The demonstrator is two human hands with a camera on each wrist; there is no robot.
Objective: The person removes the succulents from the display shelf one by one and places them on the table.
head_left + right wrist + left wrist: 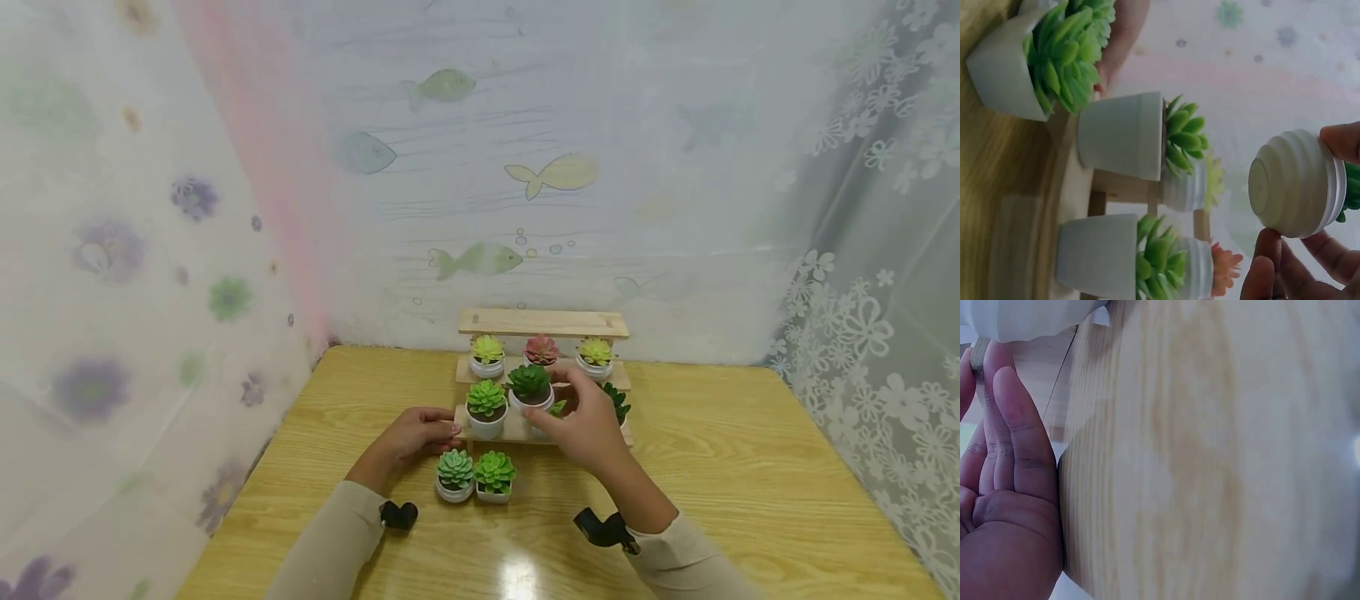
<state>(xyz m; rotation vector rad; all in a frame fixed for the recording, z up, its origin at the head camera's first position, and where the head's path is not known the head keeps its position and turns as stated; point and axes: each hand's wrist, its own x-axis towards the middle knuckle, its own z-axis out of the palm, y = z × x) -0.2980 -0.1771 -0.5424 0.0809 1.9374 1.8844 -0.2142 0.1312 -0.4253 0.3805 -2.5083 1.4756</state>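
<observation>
My right hand (588,417) holds a dark green potted succulent (529,385) in a ribbed white pot, raised over the middle tier of a wooden plant stand (543,322). In the right wrist view thumb and fingers grip the pot (1294,184) around its side, clear of the shelf. My left hand (411,435) pinches the left end of that tier; the left wrist view shows the board's end (980,356) between thumb and fingers. On this tier stand a bright green succulent (486,404), a partly hidden green one (1160,262) and a dark green one (617,402).
Along the tier behind stand two yellow-green succulents (487,354) (595,356) with a red one (541,350) between them. In front of the stand, a pale green succulent (454,473) and a bright green one (494,475) sit on the wooden table (720,483). Printed curtains (480,167) surround it.
</observation>
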